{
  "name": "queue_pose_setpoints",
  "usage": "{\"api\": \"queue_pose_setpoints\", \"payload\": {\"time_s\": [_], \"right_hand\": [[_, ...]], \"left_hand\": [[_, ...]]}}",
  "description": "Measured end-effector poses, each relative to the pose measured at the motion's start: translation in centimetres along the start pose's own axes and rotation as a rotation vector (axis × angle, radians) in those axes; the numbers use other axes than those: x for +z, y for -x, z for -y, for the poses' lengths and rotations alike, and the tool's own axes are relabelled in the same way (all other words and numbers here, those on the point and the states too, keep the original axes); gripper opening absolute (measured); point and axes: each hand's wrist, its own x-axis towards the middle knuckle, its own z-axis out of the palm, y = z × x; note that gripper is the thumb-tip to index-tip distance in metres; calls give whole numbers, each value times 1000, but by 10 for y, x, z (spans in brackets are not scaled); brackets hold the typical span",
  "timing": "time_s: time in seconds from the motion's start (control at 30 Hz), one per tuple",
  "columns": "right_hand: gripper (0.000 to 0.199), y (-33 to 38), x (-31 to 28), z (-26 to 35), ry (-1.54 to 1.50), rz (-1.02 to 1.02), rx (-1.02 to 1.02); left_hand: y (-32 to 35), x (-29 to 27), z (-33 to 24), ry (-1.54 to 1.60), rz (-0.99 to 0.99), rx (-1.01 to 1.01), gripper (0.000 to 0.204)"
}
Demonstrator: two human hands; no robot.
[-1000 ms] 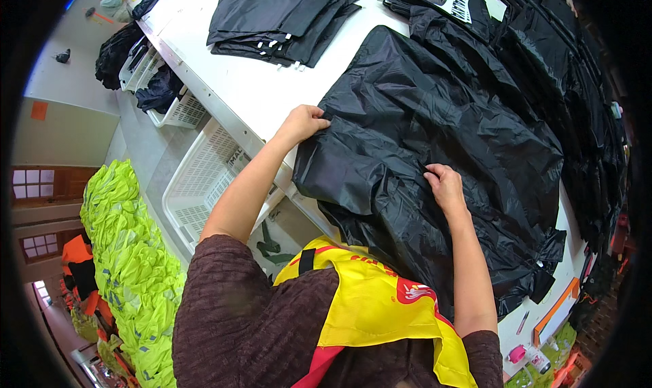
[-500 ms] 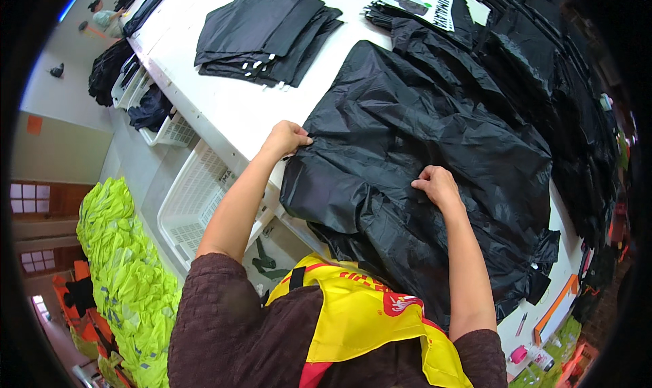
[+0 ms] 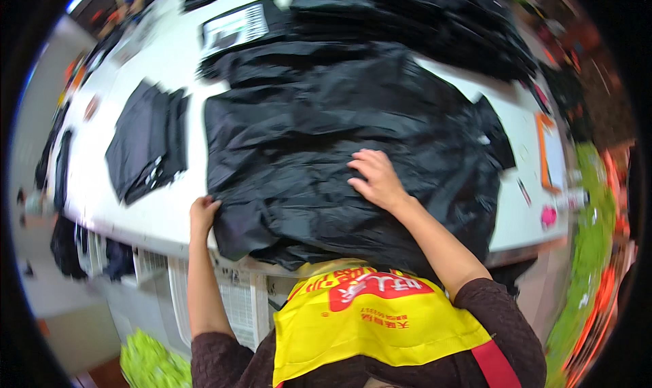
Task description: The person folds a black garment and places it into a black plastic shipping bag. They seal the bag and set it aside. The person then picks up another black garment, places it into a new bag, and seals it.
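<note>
A large black garment (image 3: 292, 143) of thin, shiny fabric lies spread and wrinkled over the white table (image 3: 88, 150). At its left edge, my left hand (image 3: 202, 216) pinches the fabric between thumb and fingers. Over the middle of the garment is my right hand (image 3: 379, 181), palm down, its fingers apart and holding nothing; it is slightly blurred. The lower edge of the garment reaches the table's near edge, close to my yellow apron (image 3: 387, 320). What kind of garment it is, I cannot make out.
Folded black garments (image 3: 146, 143) lie at the left. A printed sheet (image 3: 234, 28) tops a black pile behind, beside tall black stacks (image 3: 407, 11). At right are an orange-edged board (image 3: 549, 150), a pen (image 3: 524, 192) and a pink item (image 3: 548, 217). White baskets (image 3: 238, 300) stand below the near edge.
The view has swung round, so the table now runs straight across. My right hand has opened from a pinch to spread fingers. My left hand still pinches the garment's left edge.
</note>
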Motion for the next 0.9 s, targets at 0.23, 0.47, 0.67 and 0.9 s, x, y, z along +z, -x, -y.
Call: {"api": "queue_pose_setpoints", "payload": {"time_s": [0.23,0.47,0.67,0.9], "right_hand": [[64,230,-178,-116,767,-583,1129],[45,143,-140,-31,-665,-476,1155],[45,151,-181,21,-1084,126,306],[21,261,-257,-116,467,383,596]], "left_hand": [[141,19,-234,592,294,149,17],[287,183,-358,342,1139,311,82],[305,235,-338,849,761,14,39],[285,157,-331,961,356,-83,43]]}}
